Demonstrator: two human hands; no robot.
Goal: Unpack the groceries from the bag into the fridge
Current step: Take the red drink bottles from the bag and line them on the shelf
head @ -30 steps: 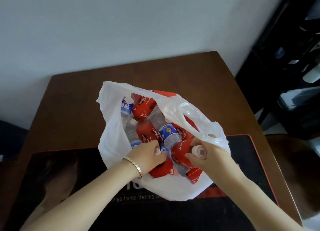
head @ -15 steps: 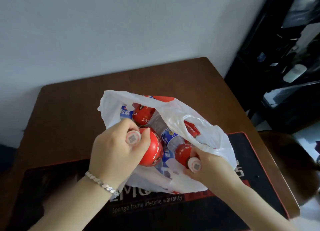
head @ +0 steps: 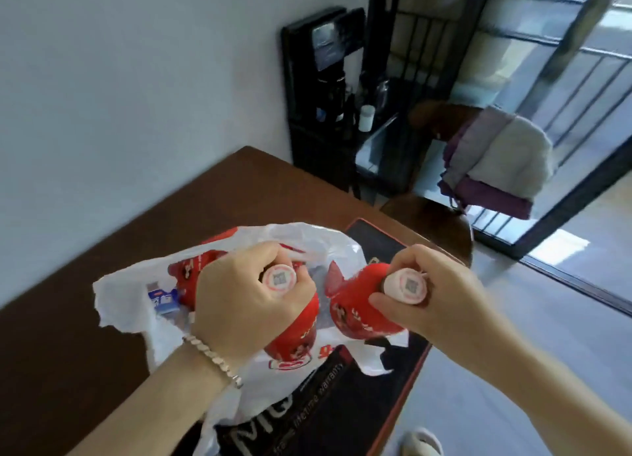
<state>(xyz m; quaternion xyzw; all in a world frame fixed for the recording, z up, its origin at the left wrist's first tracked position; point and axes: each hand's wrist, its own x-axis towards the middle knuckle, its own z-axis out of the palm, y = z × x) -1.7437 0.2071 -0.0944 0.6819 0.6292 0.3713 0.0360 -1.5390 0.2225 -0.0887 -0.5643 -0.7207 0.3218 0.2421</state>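
On the brown table (head: 85, 319) by a white wall (head: 136, 79), a white bag (head: 123, 295) holds bottles (head: 183, 274). Above it the left hand (head: 239, 305) curls fingers round the left red bottle (head: 297, 332), the right hand (head: 441, 298) round the right red bottle (head: 355, 305).

A dark brown wooden table (head: 212, 195) carries everything here. Along its near right edge lies a black mat (head: 321, 418) with a red border and blurred white lettering, probably a desk pad. A crumpled white plastic bag (head: 304, 237) rests partly on the mat and partly on bare wood.
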